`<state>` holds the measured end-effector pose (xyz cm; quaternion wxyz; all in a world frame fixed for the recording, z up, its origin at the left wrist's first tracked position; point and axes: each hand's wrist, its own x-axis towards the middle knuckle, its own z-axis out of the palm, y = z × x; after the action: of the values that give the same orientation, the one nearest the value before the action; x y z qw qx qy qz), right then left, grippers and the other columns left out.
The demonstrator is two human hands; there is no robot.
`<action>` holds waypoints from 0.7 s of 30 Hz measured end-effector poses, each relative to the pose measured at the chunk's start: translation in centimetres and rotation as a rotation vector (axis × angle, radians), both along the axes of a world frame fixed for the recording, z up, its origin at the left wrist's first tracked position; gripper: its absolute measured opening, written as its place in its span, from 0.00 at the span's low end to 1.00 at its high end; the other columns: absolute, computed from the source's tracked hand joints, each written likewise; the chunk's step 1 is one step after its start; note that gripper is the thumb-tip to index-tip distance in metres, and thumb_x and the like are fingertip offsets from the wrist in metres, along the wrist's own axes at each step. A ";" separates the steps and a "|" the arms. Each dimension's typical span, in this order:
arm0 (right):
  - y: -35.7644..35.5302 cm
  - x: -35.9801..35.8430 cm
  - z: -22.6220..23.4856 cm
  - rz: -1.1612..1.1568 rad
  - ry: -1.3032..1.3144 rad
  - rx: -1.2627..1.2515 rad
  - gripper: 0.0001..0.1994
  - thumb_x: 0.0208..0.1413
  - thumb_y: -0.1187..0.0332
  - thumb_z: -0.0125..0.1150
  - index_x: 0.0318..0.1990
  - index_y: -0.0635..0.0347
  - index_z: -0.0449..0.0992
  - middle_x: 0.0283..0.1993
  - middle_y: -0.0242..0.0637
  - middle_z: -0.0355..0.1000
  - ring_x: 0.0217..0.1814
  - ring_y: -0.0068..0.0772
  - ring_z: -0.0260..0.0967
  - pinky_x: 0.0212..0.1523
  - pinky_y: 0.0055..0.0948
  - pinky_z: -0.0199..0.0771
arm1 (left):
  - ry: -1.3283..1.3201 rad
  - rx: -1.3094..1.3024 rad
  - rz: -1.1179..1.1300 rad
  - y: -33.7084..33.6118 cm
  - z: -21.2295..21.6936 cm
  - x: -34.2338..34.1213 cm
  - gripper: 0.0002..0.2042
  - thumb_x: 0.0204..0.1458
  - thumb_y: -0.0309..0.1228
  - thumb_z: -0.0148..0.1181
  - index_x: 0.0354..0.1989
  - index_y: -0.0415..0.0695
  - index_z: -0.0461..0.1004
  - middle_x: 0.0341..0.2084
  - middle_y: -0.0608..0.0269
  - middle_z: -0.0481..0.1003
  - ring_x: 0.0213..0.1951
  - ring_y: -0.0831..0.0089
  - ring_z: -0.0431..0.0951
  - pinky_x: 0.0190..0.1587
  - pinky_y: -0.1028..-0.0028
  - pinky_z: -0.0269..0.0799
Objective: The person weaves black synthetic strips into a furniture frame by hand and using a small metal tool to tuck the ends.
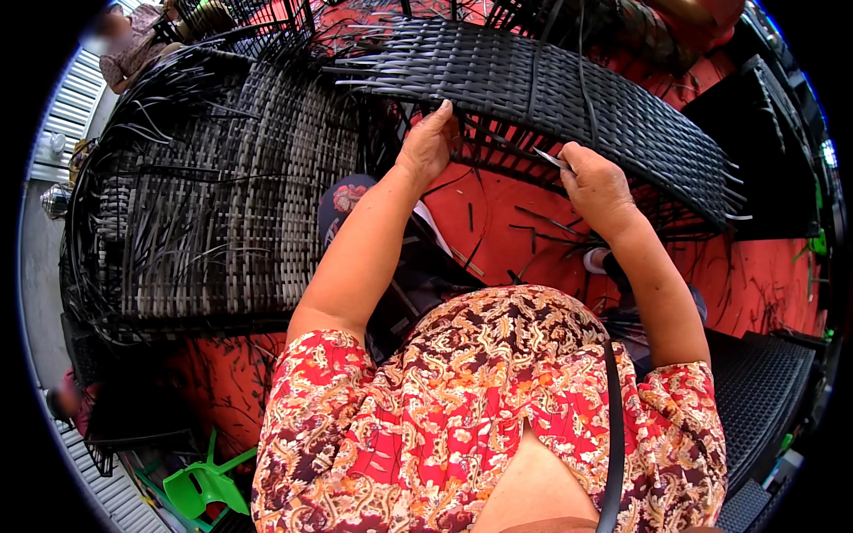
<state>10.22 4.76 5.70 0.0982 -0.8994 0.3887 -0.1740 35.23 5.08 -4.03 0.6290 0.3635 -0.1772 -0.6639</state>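
Note:
A black woven wicker panel [569, 98] curves across the upper middle, with loose strand ends sticking out along its edges. My left hand [430, 142] grips the panel's near edge, fingers curled over the weave. My right hand [597, 185] sits just below the same edge, farther right, closed on a small thin metal tool [553, 160] whose tip points left toward the weave. Both forearms rise from my patterned red blouse at the bottom.
A larger grey-and-black wicker frame [222, 204] with many loose strands fills the left. The red floor [764, 284] is strewn with cut strand pieces. A green plastic stool [200, 484] stands lower left. Another woven piece [755, 382] lies at right. A person [133, 44] sits far upper left.

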 end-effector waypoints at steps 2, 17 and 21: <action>-0.2 0.1 -0.1 0.013 -0.015 0.010 0.05 0.50 0.73 0.54 0.31 0.59 0.64 0.29 0.43 0.69 0.33 0.49 0.69 0.33 0.42 0.69 | 0.007 0.010 -0.014 0.5 0.2 -0.1 0.13 0.54 0.46 0.53 0.35 0.50 0.73 0.33 0.67 0.75 0.40 0.72 0.70 0.46 0.68 0.58; -1.4 -0.3 4.3 0.033 -0.041 -0.218 0.09 0.45 0.75 0.58 0.33 0.56 0.65 0.29 0.39 0.67 0.31 0.48 0.69 0.31 0.38 0.70 | 0.091 0.101 0.040 0.0 0.2 0.1 0.18 0.52 0.49 0.51 0.24 0.46 0.69 0.29 0.60 0.76 0.37 0.66 0.72 0.44 0.66 0.62; -2.3 0.3 6.2 0.132 0.026 -0.316 0.10 0.43 0.76 0.58 0.33 0.58 0.65 0.30 0.38 0.67 0.32 0.46 0.69 0.31 0.37 0.71 | 0.090 0.015 -0.016 0.2 0.8 0.3 0.19 0.54 0.48 0.47 0.25 0.43 0.70 0.28 0.57 0.76 0.35 0.63 0.73 0.44 0.63 0.64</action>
<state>10.51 2.44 11.87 -0.0382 -0.9294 0.2979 -0.2146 35.51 5.30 -3.28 0.6284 0.3364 -0.1465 -0.6859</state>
